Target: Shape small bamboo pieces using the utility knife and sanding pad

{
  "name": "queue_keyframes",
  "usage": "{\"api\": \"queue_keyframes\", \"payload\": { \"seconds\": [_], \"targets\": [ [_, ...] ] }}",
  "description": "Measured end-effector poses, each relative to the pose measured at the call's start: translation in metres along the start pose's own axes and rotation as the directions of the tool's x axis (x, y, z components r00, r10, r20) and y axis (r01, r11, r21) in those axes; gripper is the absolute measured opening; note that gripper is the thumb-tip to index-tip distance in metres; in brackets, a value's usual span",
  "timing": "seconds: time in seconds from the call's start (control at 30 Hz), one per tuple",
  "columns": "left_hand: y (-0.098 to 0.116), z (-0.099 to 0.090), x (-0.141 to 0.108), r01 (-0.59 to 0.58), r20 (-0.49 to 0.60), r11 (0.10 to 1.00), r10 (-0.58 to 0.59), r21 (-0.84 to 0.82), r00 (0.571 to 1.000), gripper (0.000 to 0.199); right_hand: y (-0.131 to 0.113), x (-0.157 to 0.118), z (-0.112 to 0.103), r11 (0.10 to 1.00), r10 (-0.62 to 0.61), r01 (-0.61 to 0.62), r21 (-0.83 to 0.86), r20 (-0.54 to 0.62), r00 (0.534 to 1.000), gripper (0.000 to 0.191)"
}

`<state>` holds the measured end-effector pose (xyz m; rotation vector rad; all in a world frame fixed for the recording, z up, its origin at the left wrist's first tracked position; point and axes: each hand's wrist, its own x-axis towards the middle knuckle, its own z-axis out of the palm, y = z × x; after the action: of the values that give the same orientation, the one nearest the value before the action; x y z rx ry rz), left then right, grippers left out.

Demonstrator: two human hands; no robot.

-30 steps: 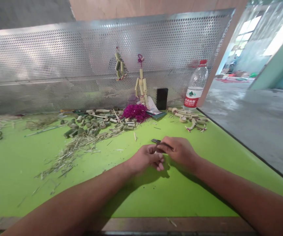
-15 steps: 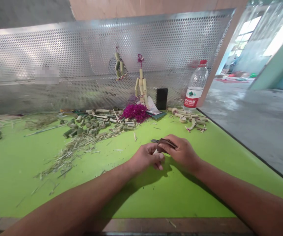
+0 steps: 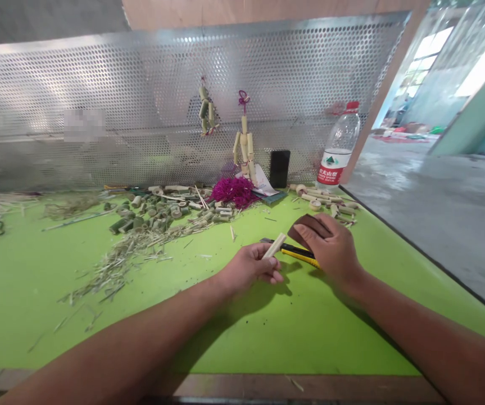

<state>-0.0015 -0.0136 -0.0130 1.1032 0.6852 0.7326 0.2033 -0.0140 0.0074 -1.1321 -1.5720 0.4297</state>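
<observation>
Left hand (image 3: 248, 269) pinching a pale bamboo stick (image 3: 274, 246) between thumb and fingers (image 3: 270, 274), its lower end just above a yellow-and-black utility knife (image 3: 299, 253) lying on the green desk (image 3: 35, 315). Right hand (image 3: 329, 242) close beside, over a dark brown strip (image 3: 307, 226). Farther back, loose bamboo shavings (image 3: 119, 270) and cut bamboo segments (image 3: 153, 211) scattered before a perforated metal panel (image 3: 141, 112).

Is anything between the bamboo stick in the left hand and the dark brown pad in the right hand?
Yes: a yellow-and-black utility knife lies on the green tabletop between them, just below the pale bamboo stick.
</observation>
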Motion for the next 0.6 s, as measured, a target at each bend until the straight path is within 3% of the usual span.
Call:
{"api": "queue_keyframes", "payload": {
  "seconds": [0.23,0.37,0.5,0.6],
  "targets": [
    [0.002,0.006,-0.006,-0.013,0.052,0.98,0.003,0.197,0.999,0.014,-0.011,-0.015,0.014,0.951,-0.037,0.089,-0.296,0.178,0.983,0.022],
    [0.001,0.005,-0.006,-0.071,0.07,0.964,0.055,0.255,0.996,0.013,-0.017,-0.016,0.018,0.896,-0.079,0.218,-0.386,0.344,0.936,0.021],
    [-0.003,0.003,-0.004,-0.043,0.022,0.976,0.04,0.215,0.999,0.013,-0.018,-0.011,0.015,0.866,-0.02,0.133,-0.482,0.233,0.972,0.024],
    [-0.003,0.005,-0.004,-0.04,0.017,0.969,0.037,0.244,0.999,0.008,-0.017,-0.009,0.015,0.85,-0.038,0.198,-0.489,0.317,0.948,0.024]
  ]
}}
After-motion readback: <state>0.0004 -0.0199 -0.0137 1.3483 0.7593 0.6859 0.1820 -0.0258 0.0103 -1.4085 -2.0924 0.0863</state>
